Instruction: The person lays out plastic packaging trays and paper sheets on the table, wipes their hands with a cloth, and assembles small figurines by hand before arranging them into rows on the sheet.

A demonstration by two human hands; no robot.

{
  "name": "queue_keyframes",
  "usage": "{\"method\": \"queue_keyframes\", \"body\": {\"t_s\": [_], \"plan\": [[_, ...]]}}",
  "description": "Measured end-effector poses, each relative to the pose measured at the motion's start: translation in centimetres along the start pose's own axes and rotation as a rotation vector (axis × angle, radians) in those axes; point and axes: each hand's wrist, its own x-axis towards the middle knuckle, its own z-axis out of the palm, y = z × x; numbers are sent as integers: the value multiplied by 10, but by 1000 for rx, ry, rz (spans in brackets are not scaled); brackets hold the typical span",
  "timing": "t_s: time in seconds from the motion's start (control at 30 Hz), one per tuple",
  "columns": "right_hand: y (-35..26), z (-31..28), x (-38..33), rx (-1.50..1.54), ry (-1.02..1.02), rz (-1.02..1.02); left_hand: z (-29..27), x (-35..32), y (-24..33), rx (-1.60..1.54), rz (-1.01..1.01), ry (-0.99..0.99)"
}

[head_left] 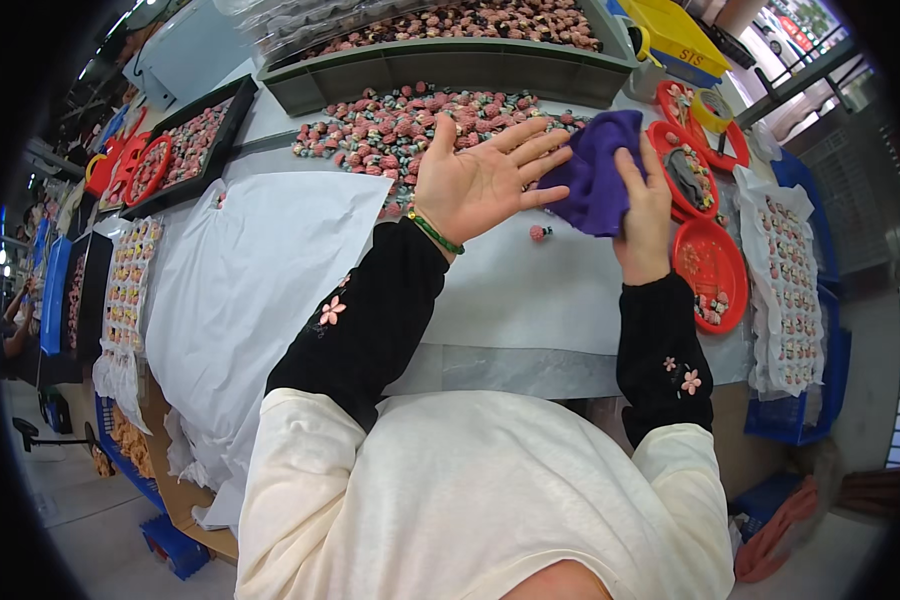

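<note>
Palm up and fingers spread wide, the left hand (pixel 480 180) hovers flat over the counter (pixel 530 290), its fingertips touching a purple cloth (pixel 598 175). The right hand (pixel 645 220) rises upright beside it, its grip closed on the cloth's right edge. Just behind lies a heap of small pink-and-red pieces (pixel 390 125); one stray piece (pixel 539 232) sits below the cloth.
</note>
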Motion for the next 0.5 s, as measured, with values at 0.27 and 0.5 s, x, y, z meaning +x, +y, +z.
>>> {"method": "queue_keyframes", "body": {"t_s": [0.27, 0.5], "plan": [[-2, 10, -12, 47, 13, -7, -2, 0, 4, -31, 63, -37], [21, 30, -36, -721, -116, -695, -27, 30, -8, -37, 142, 102]]}}
